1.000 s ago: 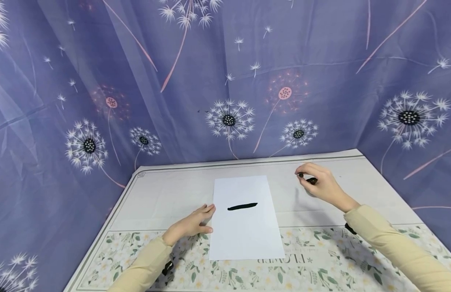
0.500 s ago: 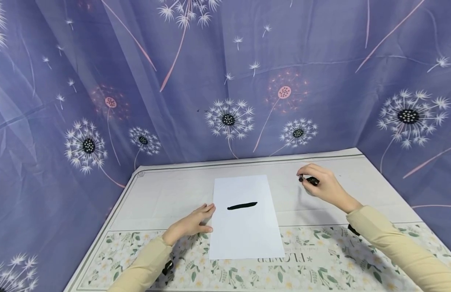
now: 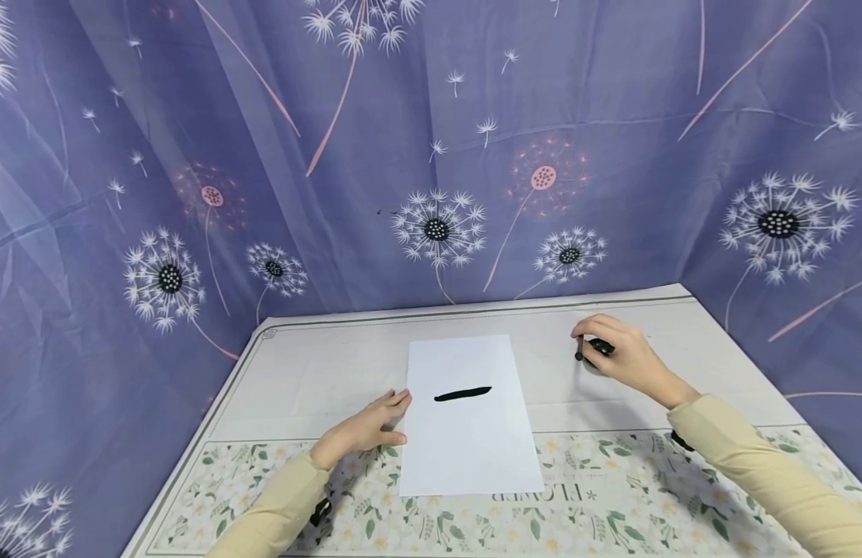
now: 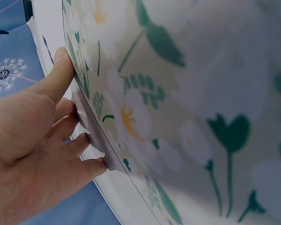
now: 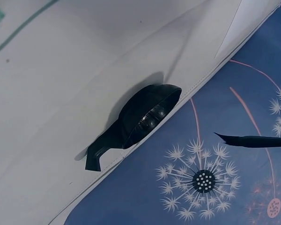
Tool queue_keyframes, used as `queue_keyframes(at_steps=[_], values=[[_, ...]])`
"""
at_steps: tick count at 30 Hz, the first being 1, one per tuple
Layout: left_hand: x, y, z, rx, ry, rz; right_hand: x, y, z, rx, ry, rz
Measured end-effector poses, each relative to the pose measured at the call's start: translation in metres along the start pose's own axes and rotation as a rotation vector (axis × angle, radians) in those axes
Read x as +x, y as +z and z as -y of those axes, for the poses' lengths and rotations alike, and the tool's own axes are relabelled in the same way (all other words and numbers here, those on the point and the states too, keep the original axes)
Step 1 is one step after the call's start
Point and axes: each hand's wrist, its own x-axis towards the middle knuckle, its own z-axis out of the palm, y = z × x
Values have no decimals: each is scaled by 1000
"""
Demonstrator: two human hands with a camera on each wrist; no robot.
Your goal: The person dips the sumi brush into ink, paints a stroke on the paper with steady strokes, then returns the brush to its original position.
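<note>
A white sheet of paper point(image 3: 466, 457) lies on the table with one thick black stroke point(image 3: 463, 394) across it. At its left edge rests my left hand point(image 3: 364, 425), fingers extended and thumb spread; in the left wrist view the left hand point(image 4: 42, 136) touches the sheet's border. Toward the back right, my right hand point(image 3: 622, 353) pinches an ink brush point(image 3: 580, 349) whose dark bristle tip shows in the right wrist view as a brush point(image 5: 255, 141) pointing left. Behind those fingers is a small black dish point(image 5: 143, 115) with a bent handle and glossy dark contents, partly hidden in the head view.
The table cover point(image 3: 319, 372) is plain white at the back and has a flower-printed band point(image 3: 473, 527) along the front. A purple dandelion curtain point(image 3: 347, 232) hangs behind and at both sides.
My right hand has shifted slightly right, and the brush has swung so that its lower end points more downward. My left hand and the paper stay where they were.
</note>
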Motion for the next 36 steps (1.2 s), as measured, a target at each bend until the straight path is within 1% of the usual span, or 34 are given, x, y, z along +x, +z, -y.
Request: queue_keyframes(at_steps=[6,11,18,31,36], values=[[-1,0,-1,0,3,2,-1,-1,-2,-9,-68,-31],[-1,0,0,-6,1,4,-2,-4,-3,-27,-87,-37],[0,-1,0,-10,3,6,-6,-7,-6,-67,-93,-31],[0,1,1,-9,-9,10,-14,-8,-11,-78,-107,-29],[-1,1,0,-15,-21,12,-16,-8,-13,-91,-83,-16]])
